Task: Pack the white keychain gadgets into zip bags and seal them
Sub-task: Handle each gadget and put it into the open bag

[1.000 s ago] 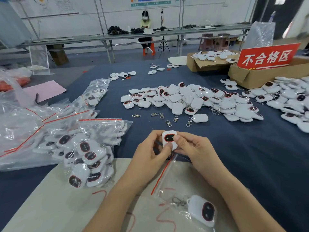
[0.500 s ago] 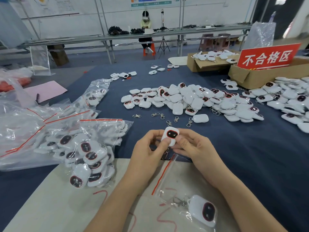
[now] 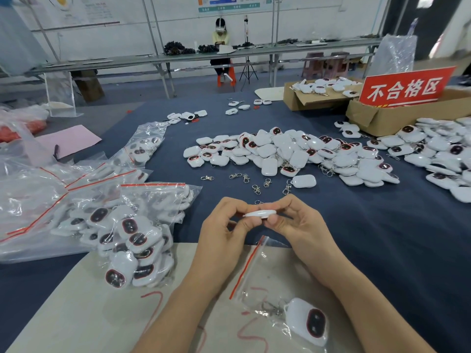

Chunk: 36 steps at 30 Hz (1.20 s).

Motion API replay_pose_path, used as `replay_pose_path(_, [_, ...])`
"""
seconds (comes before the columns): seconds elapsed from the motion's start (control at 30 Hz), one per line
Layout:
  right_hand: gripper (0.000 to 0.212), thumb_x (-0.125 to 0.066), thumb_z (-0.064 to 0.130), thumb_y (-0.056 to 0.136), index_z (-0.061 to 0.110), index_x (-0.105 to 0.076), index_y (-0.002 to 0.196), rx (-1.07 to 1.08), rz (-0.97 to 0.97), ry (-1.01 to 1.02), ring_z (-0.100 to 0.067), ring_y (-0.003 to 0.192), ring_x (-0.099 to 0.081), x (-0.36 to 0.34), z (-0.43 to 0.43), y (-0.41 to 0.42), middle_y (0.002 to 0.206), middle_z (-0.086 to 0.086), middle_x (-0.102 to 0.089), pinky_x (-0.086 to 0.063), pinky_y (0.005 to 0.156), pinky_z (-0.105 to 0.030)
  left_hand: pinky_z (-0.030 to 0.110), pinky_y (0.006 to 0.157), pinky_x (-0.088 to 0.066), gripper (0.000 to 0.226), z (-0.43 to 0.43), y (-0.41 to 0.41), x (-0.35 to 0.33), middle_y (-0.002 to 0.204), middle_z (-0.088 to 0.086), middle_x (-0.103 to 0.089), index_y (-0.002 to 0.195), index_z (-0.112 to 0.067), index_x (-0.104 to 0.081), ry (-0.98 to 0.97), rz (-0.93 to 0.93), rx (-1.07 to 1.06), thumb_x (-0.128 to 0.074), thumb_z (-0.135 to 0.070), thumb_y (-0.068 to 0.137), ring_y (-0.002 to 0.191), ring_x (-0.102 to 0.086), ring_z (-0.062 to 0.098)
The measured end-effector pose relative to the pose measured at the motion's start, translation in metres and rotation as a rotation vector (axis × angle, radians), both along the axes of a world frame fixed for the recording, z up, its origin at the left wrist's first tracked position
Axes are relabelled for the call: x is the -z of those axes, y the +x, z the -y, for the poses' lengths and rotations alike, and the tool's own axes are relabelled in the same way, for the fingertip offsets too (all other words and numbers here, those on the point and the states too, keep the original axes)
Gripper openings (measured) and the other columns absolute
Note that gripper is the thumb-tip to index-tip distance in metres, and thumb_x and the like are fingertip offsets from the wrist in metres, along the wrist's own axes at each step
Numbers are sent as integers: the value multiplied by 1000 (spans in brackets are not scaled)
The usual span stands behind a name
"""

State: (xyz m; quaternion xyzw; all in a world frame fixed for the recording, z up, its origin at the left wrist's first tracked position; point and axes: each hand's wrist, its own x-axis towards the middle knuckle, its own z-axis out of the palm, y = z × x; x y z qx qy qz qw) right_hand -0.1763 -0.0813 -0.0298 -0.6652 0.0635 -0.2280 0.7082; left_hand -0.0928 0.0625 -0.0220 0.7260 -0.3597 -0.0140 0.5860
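1. The left hand (image 3: 224, 233) and right hand (image 3: 300, 225) are pinching one white gadget (image 3: 258, 213) edge-on, above the near edge of the worktop (image 3: 382, 250).
2. The zip bag (image 3: 254, 271) is lying unheld beneath them, a bagged gadget (image 3: 309, 321) inside.
3. Risk: the slim pinch is inviting a slip; the white gadget could fall among the loose clips (image 3: 244, 177).
4. Risk: the unheld zip bag could be sliding during insertion.

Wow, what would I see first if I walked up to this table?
Probably the big heap of white gadgets spread across the middle of the blue table, and the bright red sign standing in a cardboard box at the far right. Right in front, the left hand and right hand pinch one gadget edge-on, with stuffed zip bags lying to the left.
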Motion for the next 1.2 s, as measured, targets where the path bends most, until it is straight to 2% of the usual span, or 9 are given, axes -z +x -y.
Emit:
replay_pose_path(0.13, [18, -65, -1, 93, 15, -70, 97, 23, 4, -1, -11, 107, -70, -2, 0, 1, 114, 5, -75, -52, 88, -17, 21, 81, -50, 5, 0, 0, 2, 104, -10, -69, 102, -35, -67, -22, -126, 61, -65, -35, 97, 97, -65, 8])
replay_pose_path(0.2, [20, -63, -3, 94, 15, -70, 101, 8, -10, -6, -7, 112, -68, -2, 0, 0, 119, 8, -73, -50, 91, -15, 21, 82, -51, 19, -2, 2, 2, 105, -12, -70, 113, -34, -66, -8, -216, 93, -61, -44, 97, 94, -65, 6])
replay_pose_path(0.3, [26, -62, -1, 96, 18, -70, 112, -36, -24, -1, -9, 115, -67, -2, -1, -1, 121, 5, -73, -50, 93, -16, 19, 87, -50, 31, -4, 7, 2, 109, -14, -69, 125, -37, -62, 12, -271, 89, -67, -32, 95, 101, -65, 6])
replay_pose_path(0.43, [25, -66, 9, 95, 22, -70, 117, 17, -85, 47, -15, 108, -71, 0, 0, 1, 111, 0, -76, -55, 97, -28, 31, 96, -52, 37, -4, 8, 5, 109, -8, -71, 114, -38, -67, -22, -266, 54, -72, -9, 92, 105, -66, 14])
replay_pose_path(0.6, [17, -68, 0, 92, 15, -74, 97, 56, -82, 44, -14, 99, -74, 1, 1, 2, 104, 2, -78, -55, 85, -18, 20, 82, -53, 37, -2, 8, 8, 95, -6, -73, 95, -40, -71, -59, -249, -8, -73, -4, 89, 90, -68, 12])
replay_pose_path(0.77, [16, -68, -3, 90, 12, -73, 94, 56, -73, 37, -13, 96, -74, 1, 2, 2, 102, 2, -79, -55, 82, -16, 13, 76, -49, 36, -1, 8, 6, 89, -10, -73, 90, -37, -74, -71, -247, -2, -73, -1, 88, 84, -67, 5])
replay_pose_path(0.9, [10, -67, 2, 92, 6, -70, 100, -25, -36, 134, -17, 101, -73, 0, 1, 2, 108, -3, -77, -58, 82, -23, 16, 82, -52, 29, -2, 7, 4, 97, -10, -75, 105, -31, -73, -118, -281, 25, -65, -4, 95, 93, -70, 7])
replay_pose_path(1.07, [21, -68, 1, 91, 14, -69, 107, -61, -31, 1, -14, 93, -73, 0, -2, 3, 105, 4, -76, -58, 79, -24, 19, 83, -53, 15, 0, 5, 1, 102, -8, -76, 103, -24, -72, -159, -297, 29, -63, -14, 99, 97, -70, 13])
replay_pose_path(1.2, [12, -72, 9, 88, 9, -67, 99, -6, 16, 21, -22, 89, -74, 1, -2, 4, 105, -4, -76, -57, 79, -24, 18, 97, -50, 24, 0, -1, 1, 128, -13, -69, 112, -24, -76, -140, -357, 194, -64, -33, 94, 123, -61, 3])
